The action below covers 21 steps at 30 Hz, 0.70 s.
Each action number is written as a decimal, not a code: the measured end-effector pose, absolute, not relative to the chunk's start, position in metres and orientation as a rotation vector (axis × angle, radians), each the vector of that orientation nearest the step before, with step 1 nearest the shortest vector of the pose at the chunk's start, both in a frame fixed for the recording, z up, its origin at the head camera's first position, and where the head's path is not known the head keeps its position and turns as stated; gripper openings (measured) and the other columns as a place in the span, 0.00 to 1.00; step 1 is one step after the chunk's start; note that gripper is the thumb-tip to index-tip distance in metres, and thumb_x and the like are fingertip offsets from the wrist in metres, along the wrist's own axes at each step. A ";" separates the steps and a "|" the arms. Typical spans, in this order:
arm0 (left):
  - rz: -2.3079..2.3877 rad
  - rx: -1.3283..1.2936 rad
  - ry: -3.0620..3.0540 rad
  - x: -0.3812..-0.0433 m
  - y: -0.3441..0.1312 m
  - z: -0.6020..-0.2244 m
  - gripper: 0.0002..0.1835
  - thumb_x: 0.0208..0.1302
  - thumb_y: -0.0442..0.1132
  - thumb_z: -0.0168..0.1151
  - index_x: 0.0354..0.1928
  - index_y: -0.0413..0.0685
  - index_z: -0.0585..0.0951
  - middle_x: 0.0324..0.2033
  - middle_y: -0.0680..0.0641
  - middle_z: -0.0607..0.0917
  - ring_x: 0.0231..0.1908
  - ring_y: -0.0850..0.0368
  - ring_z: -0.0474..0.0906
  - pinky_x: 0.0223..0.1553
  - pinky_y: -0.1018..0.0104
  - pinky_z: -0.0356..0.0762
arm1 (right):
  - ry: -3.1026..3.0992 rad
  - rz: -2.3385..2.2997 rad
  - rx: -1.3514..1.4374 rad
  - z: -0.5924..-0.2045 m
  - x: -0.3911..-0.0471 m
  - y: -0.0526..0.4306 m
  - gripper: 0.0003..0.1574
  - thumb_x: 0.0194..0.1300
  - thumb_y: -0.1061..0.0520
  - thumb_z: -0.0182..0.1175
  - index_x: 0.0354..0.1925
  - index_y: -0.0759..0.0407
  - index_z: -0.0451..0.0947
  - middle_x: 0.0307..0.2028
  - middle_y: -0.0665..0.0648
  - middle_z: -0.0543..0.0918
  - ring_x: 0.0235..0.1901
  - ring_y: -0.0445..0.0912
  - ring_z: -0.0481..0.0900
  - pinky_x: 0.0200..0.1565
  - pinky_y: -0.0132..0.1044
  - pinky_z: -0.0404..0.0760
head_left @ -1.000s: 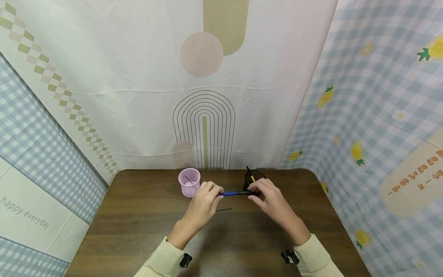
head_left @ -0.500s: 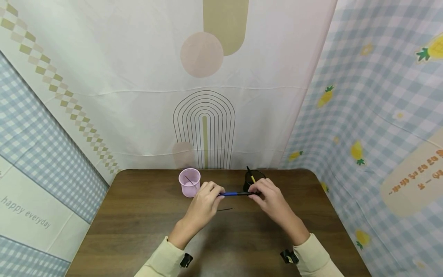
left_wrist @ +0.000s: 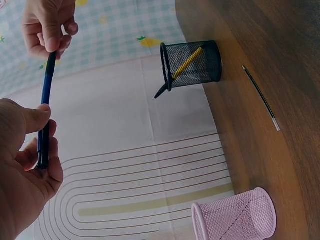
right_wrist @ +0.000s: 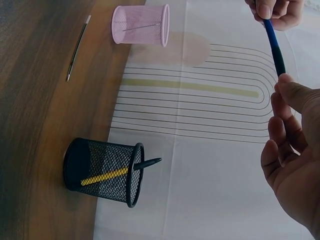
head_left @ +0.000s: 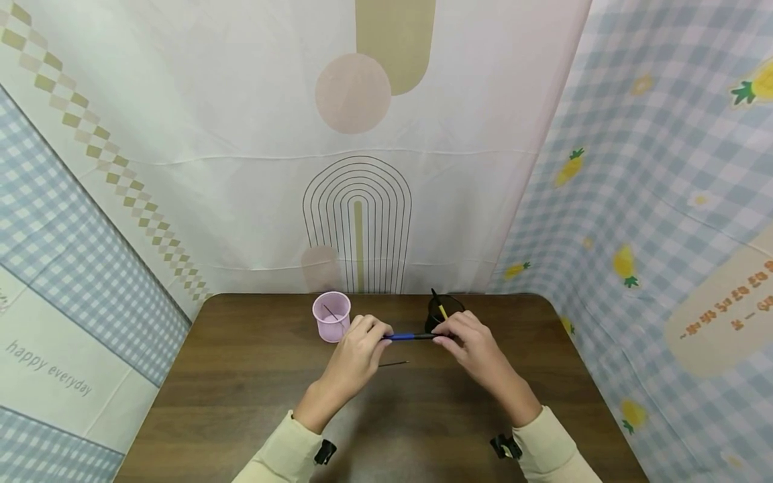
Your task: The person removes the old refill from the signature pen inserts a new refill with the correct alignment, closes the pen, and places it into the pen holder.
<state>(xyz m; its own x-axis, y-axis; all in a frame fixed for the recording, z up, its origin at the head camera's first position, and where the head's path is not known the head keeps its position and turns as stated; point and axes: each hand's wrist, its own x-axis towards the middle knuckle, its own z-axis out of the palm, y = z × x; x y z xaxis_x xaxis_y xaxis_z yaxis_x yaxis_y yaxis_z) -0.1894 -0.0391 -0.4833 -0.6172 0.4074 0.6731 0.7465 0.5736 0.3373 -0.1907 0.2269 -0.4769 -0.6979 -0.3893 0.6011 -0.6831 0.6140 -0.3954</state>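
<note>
Both hands hold a blue pen (head_left: 403,337) level above the table, one at each end. The left hand (head_left: 355,352) grips its blue barrel between thumb and curled fingers, as the left wrist view shows. At the pen's black end, the right hand (head_left: 477,349) pinches with thumb and fingertips, which hide the tip. On the table below lies a thin pen refill (left_wrist: 261,95), dark along its length with a pale end; the left hand overlaps part of it in the head view.
A pink mesh pen holder (head_left: 331,330) stands at the back left with a thin dark stick (right_wrist: 142,27) inside. Behind the right hand is a black mesh pen holder (right_wrist: 107,170) containing a yellow and black pen (right_wrist: 107,176). Patterned cloths (head_left: 241,201) hang behind and beside the brown table (head_left: 241,396).
</note>
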 end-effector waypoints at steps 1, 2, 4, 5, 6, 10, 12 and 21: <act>-0.836 -0.920 -2.268 -0.190 -0.039 -0.483 0.05 0.65 0.31 0.69 0.42 0.45 0.84 0.36 0.51 0.82 0.39 0.55 0.76 0.41 0.64 0.77 | -2.386 0.860 0.846 -0.477 -0.191 0.227 0.10 0.60 0.63 0.74 0.38 0.51 0.86 0.36 0.44 0.84 0.35 0.42 0.74 0.34 0.29 0.75; -0.836 -0.922 -2.264 -0.190 -0.039 -0.483 0.05 0.65 0.31 0.69 0.41 0.45 0.84 0.36 0.51 0.81 0.39 0.55 0.76 0.41 0.64 0.77 | -2.387 0.863 0.849 -0.477 -0.191 0.227 0.10 0.60 0.63 0.73 0.39 0.51 0.86 0.36 0.44 0.84 0.35 0.42 0.74 0.34 0.29 0.75; -0.831 -0.923 -2.246 -0.190 -0.039 -0.483 0.06 0.64 0.31 0.69 0.41 0.46 0.83 0.36 0.52 0.81 0.38 0.55 0.76 0.41 0.64 0.77 | -2.393 0.870 0.857 -0.477 -0.191 0.227 0.09 0.61 0.62 0.72 0.39 0.51 0.86 0.36 0.44 0.84 0.36 0.40 0.74 0.34 0.30 0.74; -0.829 -0.924 -2.237 -0.190 -0.039 -0.483 0.06 0.64 0.31 0.70 0.41 0.46 0.83 0.35 0.52 0.81 0.38 0.55 0.76 0.40 0.64 0.77 | -2.395 0.872 0.861 -0.477 -0.190 0.227 0.08 0.62 0.62 0.72 0.39 0.52 0.86 0.36 0.43 0.84 0.36 0.39 0.73 0.34 0.30 0.74; -0.828 -0.925 -2.232 -0.190 -0.039 -0.484 0.07 0.63 0.31 0.70 0.41 0.46 0.83 0.35 0.52 0.81 0.38 0.55 0.76 0.40 0.64 0.77 | -2.400 0.874 0.864 -0.476 -0.190 0.227 0.07 0.63 0.62 0.72 0.39 0.52 0.86 0.37 0.43 0.84 0.36 0.39 0.73 0.34 0.30 0.74; -0.828 -0.925 -2.226 -0.190 -0.039 -0.484 0.07 0.63 0.31 0.70 0.41 0.46 0.83 0.35 0.51 0.81 0.38 0.54 0.76 0.40 0.63 0.77 | -2.421 0.877 0.860 -0.476 -0.189 0.228 0.05 0.65 0.60 0.70 0.40 0.52 0.86 0.37 0.43 0.84 0.36 0.38 0.73 0.35 0.31 0.74; -0.829 -0.924 -2.230 -0.190 -0.039 -0.484 0.07 0.63 0.31 0.70 0.41 0.46 0.83 0.35 0.51 0.82 0.38 0.54 0.76 0.40 0.63 0.77 | -2.429 0.876 0.856 -0.477 -0.189 0.228 0.05 0.65 0.60 0.70 0.40 0.53 0.86 0.37 0.44 0.84 0.36 0.39 0.73 0.34 0.31 0.74; -0.838 -0.914 -2.240 -0.190 -0.038 -0.485 0.06 0.63 0.31 0.70 0.41 0.46 0.84 0.35 0.52 0.82 0.37 0.55 0.76 0.40 0.63 0.76 | -2.411 0.857 0.868 -0.477 -0.189 0.227 0.17 0.57 0.65 0.76 0.44 0.54 0.83 0.40 0.48 0.83 0.41 0.41 0.77 0.37 0.38 0.82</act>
